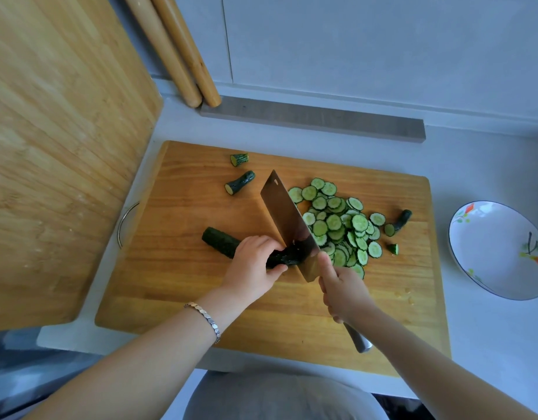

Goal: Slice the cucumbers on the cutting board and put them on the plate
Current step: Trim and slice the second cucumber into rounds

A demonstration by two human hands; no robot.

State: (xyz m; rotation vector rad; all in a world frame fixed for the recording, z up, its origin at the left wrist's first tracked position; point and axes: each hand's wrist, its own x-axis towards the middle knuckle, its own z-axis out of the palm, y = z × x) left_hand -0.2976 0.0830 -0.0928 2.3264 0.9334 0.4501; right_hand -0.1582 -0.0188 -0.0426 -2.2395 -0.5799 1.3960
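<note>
Near the middle of the rectangular wooden cutting board [170,283], the left hand [252,268] curls its fingers over the dark green, bumpy cucumber [222,242], pinning it so it cannot roll. The right hand [343,291] is wrapped round the handle of the broad steel cleaver [287,219], forefinger laid along the blade's flank for control — the edge meets the cucumber's cut end. Thin round slices [337,225] pile up beyond the blade toward the board's right edge, and trimmed stubs [239,182] lie near its back edge. The white flower-painted plate [489,237] waits on the worktop off the board's right edge — plating looks not yet begun.
</note>
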